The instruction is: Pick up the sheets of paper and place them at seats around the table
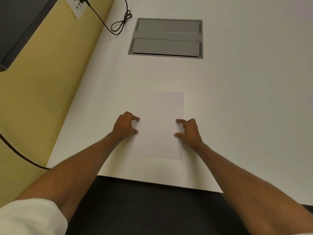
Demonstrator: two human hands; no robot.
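Observation:
A white sheet of paper [160,116] lies flat on the white table [237,99], a little back from the near edge. My left hand [124,125] rests at the sheet's left edge, with forefinger and thumb spread and touching the paper. My right hand [189,131] mirrors it at the right edge, forefinger and thumb tips on the sheet. Neither hand has the paper lifted or pinched; it looks flat under the fingertips. Whether it is a single sheet or a thin stack cannot be told.
A grey metal cable hatch [166,38] is set into the table further back. A black cable [118,22] runs from a wall socket [77,5] onto the table's far left. The yellow wall [42,82] borders the left side. A dark chair back [144,209] sits below the near edge.

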